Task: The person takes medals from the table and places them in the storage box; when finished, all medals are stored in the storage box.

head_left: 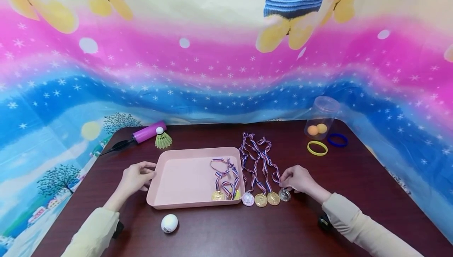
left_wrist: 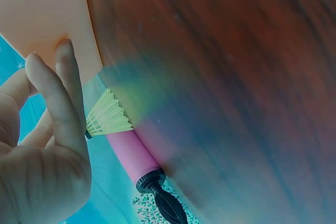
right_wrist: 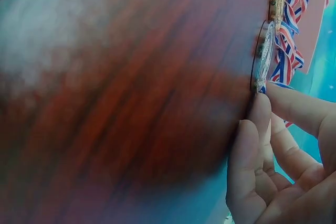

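My left hand is at the left side of a pink tray, its fingertips touching the wall; the left wrist view shows the fingers fairly straight. Inside the tray, at its right end, lie gold medals with striped ribbons. Right of the tray several medals lie in a row, including a pale silver one and gold ones, ribbons stretched toward the back. At the row's right end, my right hand pinches the ribbon of a dark silver medal, close to its disc.
A white ball sits in front of the tray. Behind it on the left are a yellow-green shuttlecock and a purple pump-like cylinder. At the back right stand a clear jar with orange balls, a yellow ring and a blue ring.
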`<action>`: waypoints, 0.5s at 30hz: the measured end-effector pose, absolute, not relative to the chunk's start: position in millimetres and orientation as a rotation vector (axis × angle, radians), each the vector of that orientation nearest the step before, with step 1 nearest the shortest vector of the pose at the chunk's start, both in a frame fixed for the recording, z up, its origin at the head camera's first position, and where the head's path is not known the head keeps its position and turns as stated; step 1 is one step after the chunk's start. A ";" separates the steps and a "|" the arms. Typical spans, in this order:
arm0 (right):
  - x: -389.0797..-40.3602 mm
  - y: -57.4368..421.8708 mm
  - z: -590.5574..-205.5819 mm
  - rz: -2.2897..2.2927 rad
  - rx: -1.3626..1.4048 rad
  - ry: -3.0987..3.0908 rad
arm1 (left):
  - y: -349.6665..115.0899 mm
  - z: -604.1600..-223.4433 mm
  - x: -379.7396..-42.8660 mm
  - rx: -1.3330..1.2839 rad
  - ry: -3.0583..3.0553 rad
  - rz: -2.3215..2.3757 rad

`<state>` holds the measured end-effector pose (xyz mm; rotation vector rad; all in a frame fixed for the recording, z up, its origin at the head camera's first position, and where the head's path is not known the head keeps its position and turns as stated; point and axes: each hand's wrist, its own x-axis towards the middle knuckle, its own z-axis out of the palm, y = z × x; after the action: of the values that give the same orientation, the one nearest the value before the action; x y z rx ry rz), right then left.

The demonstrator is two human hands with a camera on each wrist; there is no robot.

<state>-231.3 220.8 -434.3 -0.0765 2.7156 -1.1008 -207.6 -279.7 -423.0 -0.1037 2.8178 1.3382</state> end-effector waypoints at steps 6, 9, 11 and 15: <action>-229.3 221.4 -433.2 -1.114 -0.089 2.712 | -280.4 -425.4 -208.1 -0.105 2.816 1.334; -227.5 222.0 -430.6 -1.142 -0.129 2.706 | -280.6 -426.2 -208.3 -0.113 2.815 1.331; -226.4 222.1 -428.1 -1.176 -0.141 2.686 | -280.6 -426.2 -208.4 -0.116 2.816 1.332; -226.0 222.3 -424.7 -1.241 -0.147 2.622 | -280.8 -425.8 -208.4 -0.116 2.817 1.331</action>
<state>-226.0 222.3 -424.7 -0.1470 2.6216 -1.2409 -208.4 -280.8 -425.8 -0.1164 2.8173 1.3313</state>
